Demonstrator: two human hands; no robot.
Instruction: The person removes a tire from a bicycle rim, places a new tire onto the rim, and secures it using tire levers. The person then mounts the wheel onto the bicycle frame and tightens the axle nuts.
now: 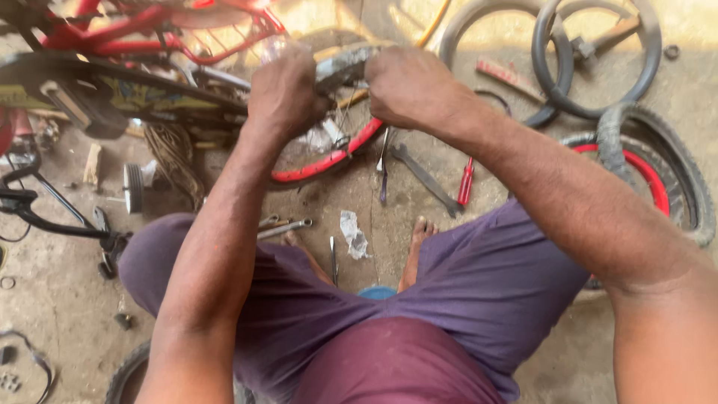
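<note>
A dusty concrete floor (67,299) lay strewn with parts: a red bicycle frame (149,30) at the top left, a second wheel (658,172) with a red rim at the right, and loose inner tubes (553,67) above it. Between the person's knees stood a red-rimmed wheel (329,161), its grey tyre (340,66) raised at the top, where the left hand (288,93) and right hand (407,86) were both closed on it, side by side. A spanner (422,178), a red-handled screwdriver (465,183) and a crumpled scrap (354,234) lay on the floor near the bare feet.
</note>
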